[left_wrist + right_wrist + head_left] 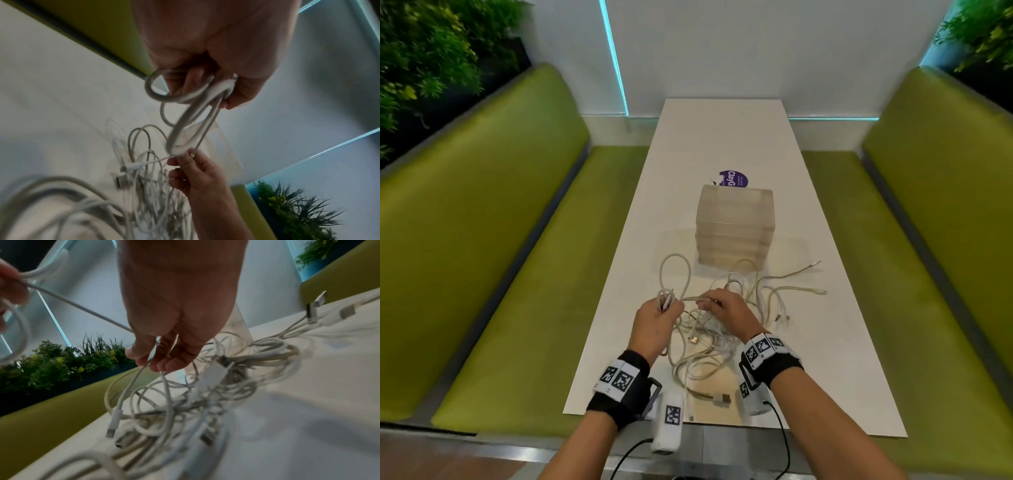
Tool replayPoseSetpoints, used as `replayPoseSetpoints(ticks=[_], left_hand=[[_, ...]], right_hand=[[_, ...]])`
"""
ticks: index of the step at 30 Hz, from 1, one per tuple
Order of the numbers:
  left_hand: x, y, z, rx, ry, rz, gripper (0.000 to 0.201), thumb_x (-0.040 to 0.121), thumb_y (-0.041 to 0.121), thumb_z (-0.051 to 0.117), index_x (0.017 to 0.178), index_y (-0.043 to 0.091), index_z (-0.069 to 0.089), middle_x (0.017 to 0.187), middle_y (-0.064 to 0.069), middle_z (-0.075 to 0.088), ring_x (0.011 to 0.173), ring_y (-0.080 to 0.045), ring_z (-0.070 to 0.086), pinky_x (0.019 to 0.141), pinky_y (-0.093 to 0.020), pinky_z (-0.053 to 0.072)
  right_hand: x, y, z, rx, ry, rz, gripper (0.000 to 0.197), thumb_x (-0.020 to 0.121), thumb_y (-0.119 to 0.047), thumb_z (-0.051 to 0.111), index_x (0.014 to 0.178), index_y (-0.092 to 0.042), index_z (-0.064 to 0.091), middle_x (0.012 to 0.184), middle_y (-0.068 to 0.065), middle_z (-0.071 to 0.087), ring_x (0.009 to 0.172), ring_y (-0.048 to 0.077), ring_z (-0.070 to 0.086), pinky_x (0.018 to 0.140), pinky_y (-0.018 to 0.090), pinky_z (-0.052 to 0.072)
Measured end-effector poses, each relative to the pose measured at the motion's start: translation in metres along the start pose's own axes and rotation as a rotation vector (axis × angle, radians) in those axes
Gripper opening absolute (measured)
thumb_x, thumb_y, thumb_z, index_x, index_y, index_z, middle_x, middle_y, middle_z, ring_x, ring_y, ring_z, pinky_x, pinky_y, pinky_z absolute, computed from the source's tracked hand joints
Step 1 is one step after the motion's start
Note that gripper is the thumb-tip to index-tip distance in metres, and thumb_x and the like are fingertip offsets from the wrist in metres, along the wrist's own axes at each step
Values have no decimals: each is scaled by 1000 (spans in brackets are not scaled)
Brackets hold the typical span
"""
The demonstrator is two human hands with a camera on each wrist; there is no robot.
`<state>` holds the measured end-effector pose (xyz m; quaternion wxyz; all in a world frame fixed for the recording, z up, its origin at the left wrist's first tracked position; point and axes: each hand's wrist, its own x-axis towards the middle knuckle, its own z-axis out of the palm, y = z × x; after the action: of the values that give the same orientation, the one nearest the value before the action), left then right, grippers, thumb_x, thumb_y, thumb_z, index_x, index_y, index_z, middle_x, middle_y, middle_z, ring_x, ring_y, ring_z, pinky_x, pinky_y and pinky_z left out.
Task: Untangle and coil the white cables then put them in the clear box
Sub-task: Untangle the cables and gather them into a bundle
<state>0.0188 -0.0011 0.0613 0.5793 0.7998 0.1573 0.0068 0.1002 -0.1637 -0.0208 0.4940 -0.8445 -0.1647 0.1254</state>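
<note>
- Cables: white tangle on table, just in front of clear box.
- Left hand, left of the box: fingers curled round looped turns of 1 cable.
- Right hand: thumb and fingertips pinch the same cable's run, above the tangle.
- Purple sticker behind the box.

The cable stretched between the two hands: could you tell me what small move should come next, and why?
Probably wrap one more loop: the left hand grips a few finished loops, while the right hand pinches the same cable, whose tail runs into the tangle.
</note>
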Motion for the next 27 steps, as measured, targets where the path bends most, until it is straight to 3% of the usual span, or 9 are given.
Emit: replayPoseSetpoints(ticks=[6,12,14,16,19,22,24,26,27], left_hand=[[-6,-20,-31,50,-65,-66,21,88,17,58,70,12,50,55,4,38,54,-16,34,57,-30,30],[-17,-27,-33,450,-377,-9,26,80,23,54,59,17,40,57,2,44,54,-15,38,52,-30,29],[-21,-24,-28,625,-492,30,28,81,25,53,58,17,39,57,1,44,53,-15,38,51,-30,27],[-27,-18,-23,753,-606,50,29,78,31,52,57,16,39,58,0,44,53,-14,39,51,-32,27],[-35,-11,-19,830,-714,51,30,74,36,52,58,15,40,58,0,43,51,-15,38,50,-32,27],[-42,-12,-21,755,-765,107,27,85,36,58,70,14,51,65,-2,54,59,-17,49,56,-32,36],[-50,-11,-28,453,-727,99,18,88,37,61,96,21,60,76,3,64,67,-13,57,63,-30,46],[-57,-7,-34,173,-645,57,26,92,27,60,116,27,51,64,18,60,58,2,51,57,-15,41],[-60,-7,-36,154,-639,50,29,94,25,58,120,27,46,61,19,56,54,4,47,54,-11,37]], right_hand=[[-11,-26,-4,82,-67,-5,25,89,-17,62,114,-17,64,91,0,66,81,7,59,74,18,44],[-45,-73,-23,336,-239,-26,50,89,1,57,134,-19,50,77,4,69,62,14,58,60,22,47],[-51,-83,-28,269,-321,-17,45,88,-1,59,129,-20,56,71,-4,68,59,11,57,59,22,47],[-57,-90,-35,158,-396,-18,28,88,-4,60,108,-22,68,62,-11,65,56,7,55,59,21,47],[-68,-93,-41,82,-448,-9,16,91,-10,59,93,-20,72,65,-11,61,58,7,53,59,18,44],[-80,-90,-39,1,-341,2,17,94,-15,54,94,-8,70,71,-9,60,59,1,53,60,18,45],[-92,-86,-40,-27,-296,-17,18,95,-14,52,91,-11,69,77,-6,59,60,-1,53,62,20,45],[-106,-81,-43,-14,-366,-59,17,94,-9,52,90,-9,68,95,0,57,72,1,54,67,22,46],[-113,-79,-44,-1,-415,-83,17,94,-7,52,90,-7,68,104,2,56,79,2,54,71,23,47]])
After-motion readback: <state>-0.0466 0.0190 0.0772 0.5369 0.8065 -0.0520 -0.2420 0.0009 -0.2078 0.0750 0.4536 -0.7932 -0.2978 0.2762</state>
